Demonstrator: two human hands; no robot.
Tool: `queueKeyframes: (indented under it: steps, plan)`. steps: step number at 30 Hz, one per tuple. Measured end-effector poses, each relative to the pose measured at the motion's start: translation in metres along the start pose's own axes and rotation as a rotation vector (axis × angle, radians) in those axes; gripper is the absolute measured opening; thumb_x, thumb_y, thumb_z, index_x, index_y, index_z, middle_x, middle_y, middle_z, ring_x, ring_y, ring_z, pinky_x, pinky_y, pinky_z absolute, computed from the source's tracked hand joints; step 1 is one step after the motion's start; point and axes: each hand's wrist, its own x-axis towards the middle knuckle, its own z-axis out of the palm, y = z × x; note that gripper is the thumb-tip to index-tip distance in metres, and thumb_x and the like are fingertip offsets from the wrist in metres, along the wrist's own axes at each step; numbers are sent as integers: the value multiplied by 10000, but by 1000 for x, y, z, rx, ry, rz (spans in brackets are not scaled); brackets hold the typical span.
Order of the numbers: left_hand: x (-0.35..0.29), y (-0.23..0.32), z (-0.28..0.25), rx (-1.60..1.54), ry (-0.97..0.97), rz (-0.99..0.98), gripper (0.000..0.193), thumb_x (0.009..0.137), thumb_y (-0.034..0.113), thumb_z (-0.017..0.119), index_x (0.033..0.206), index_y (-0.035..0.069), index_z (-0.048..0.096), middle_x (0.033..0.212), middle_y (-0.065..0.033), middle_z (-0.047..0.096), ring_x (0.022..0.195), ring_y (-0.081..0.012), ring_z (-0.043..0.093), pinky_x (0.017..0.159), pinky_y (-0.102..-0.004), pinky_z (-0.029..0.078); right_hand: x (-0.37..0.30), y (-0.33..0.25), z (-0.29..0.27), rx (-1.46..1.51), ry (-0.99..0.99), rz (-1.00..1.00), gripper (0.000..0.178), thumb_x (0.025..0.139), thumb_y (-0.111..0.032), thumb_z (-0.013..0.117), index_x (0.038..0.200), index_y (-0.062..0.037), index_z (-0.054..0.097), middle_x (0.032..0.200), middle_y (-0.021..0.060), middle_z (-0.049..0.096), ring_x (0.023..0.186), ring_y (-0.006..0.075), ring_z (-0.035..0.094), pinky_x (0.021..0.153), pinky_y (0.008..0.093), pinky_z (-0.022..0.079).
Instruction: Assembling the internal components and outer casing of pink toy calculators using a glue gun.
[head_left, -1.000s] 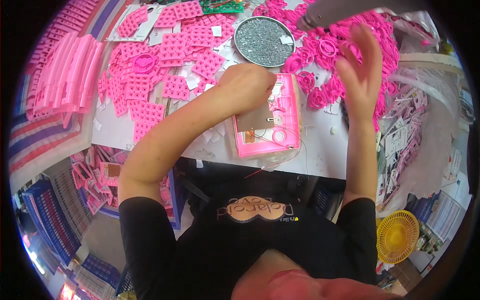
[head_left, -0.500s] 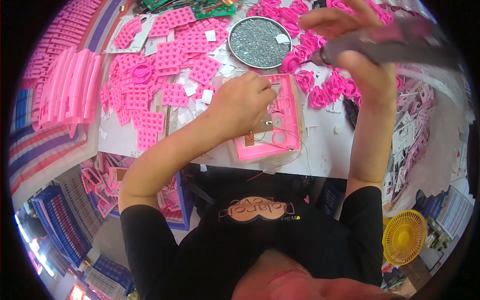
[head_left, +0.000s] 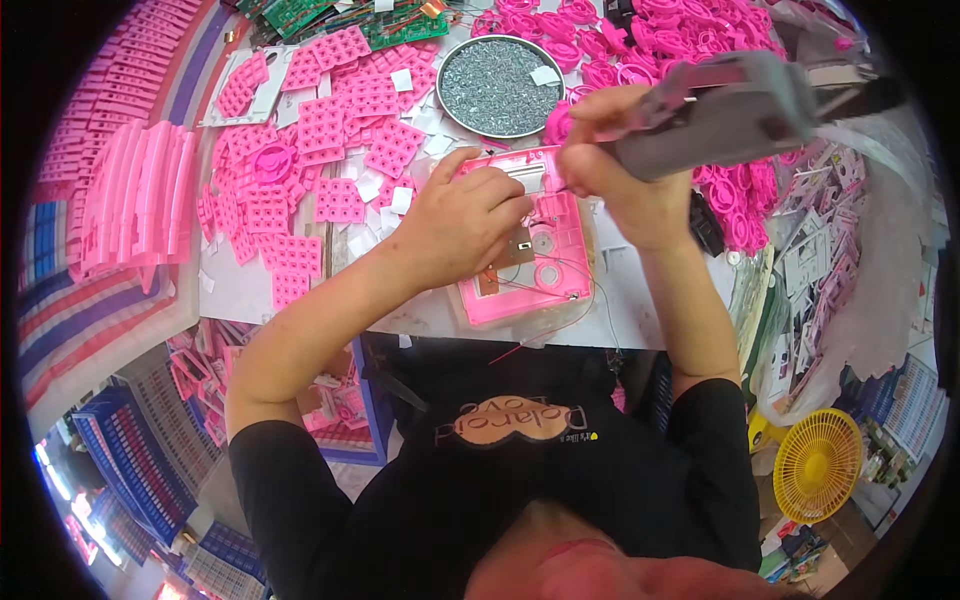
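A pink plastic casing [head_left: 568, 230] lies face down on the table, with a brown circuit board [head_left: 517, 250], a speaker-like disc and thin wires inside it. My left hand [head_left: 450, 225] reaches over the casing's left side. Its fingers bend down onto the casing, one is raised, and what lies beneath them is hidden. In my right hand [head_left: 630, 190] is a grey power screwdriver [head_left: 710, 115], held nearly level with the fingers wrapped round its front. The thin bit points left, over the casing's upper right part; whether it touches a screw I cannot tell.
Behind the casing stands a round tray of small screws [head_left: 500, 92]. Pink button pads [head_left: 320, 125] and white paper squares lie left, pink ring parts [head_left: 735, 190] right. Green circuit boards [head_left: 400, 28] lie at the back. A yellow fan [head_left: 818, 465] stands lower right.
My right hand has brought the screwdriver left and down to the casing from above the ring parts. The left hand's fingers have spread a little over the casing.
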Motion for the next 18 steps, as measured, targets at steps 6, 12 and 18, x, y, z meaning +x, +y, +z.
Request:
queueKeyframes:
  steps: [6,12,18]
  plan:
    - [0,3,-4,107,-8,63,276,799,193,714,1071,150,714,1057,8,630,1067,-165,610,1105,-515,333,0,30,9,7,62,16,270,853,33,739,1083,-5,603,871,54,620,658,95,601,536,231,489]
    - [4,-3,-5,101,-5,134,287,754,205,730,1037,159,726,1009,19,625,1016,-160,612,1111,-516,352,4,28,14,21,52,12,262,865,-15,764,1070,0,603,859,49,623,649,86,593,532,227,486]
    - [9,-12,-10,-35,-45,164,251,724,168,719,971,129,734,985,6,629,993,-187,619,1081,-512,385,5,26,11,-2,14,77,252,874,-41,767,1063,-6,604,801,29,621,629,79,580,508,222,447]
